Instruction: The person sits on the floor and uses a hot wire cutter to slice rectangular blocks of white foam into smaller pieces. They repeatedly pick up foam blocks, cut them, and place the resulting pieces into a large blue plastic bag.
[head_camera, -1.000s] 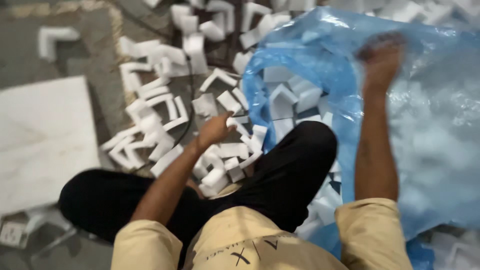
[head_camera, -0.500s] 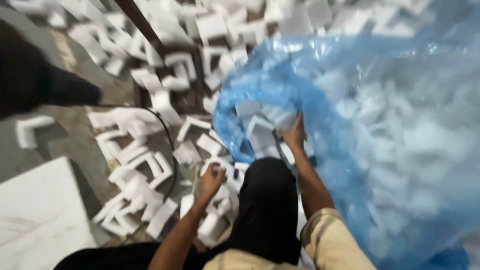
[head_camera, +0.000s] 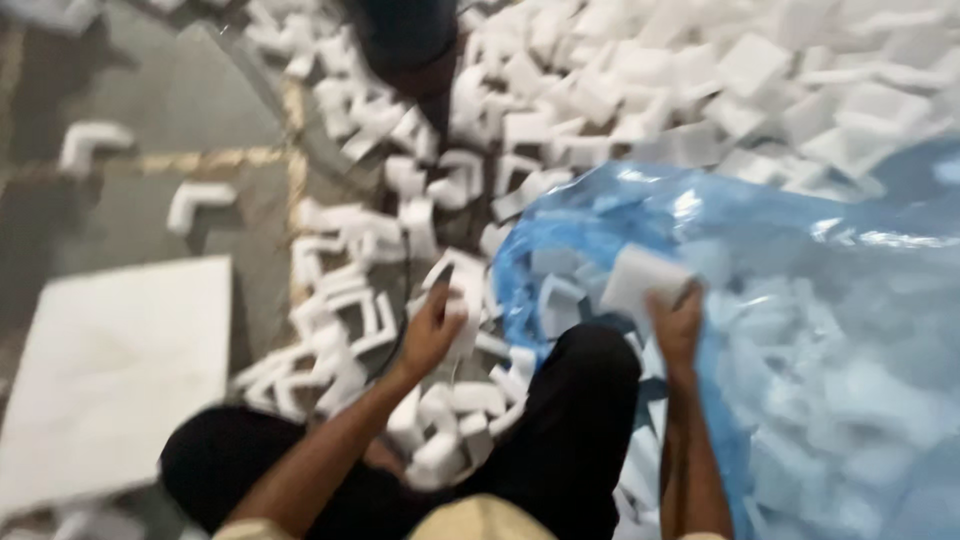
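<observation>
While the frame is smeared by head motion, the head view still shows both hands at work over a floor strewn with white foam corner pieces. The left hand (head_camera: 432, 325) is raised beside the person's black-trousered knee (head_camera: 585, 400), fingers curled round an L-shaped foam corner piece (head_camera: 458, 290); half a second ago the same hand was lower, down among the loose pieces by the leg, so it has picked one up. The right hand (head_camera: 678, 322) is closed on a flat white foam block (head_camera: 640, 280), held at the mouth of the blue plastic bag (head_camera: 800, 280), which already holds many foam pieces showing through its film. A second ago that hand was stretched far over the bag, then reached into the opening; now it sits at the rim with a block in its grip. Judging from this, pieces are going from the floor pile into the bag, one hand loading while the other gathers. A white flat panel (head_camera: 110, 370) lies on the floor to the left, well apart from the hands. A large foam heap (head_camera: 640, 90) lies beyond the bag.
</observation>
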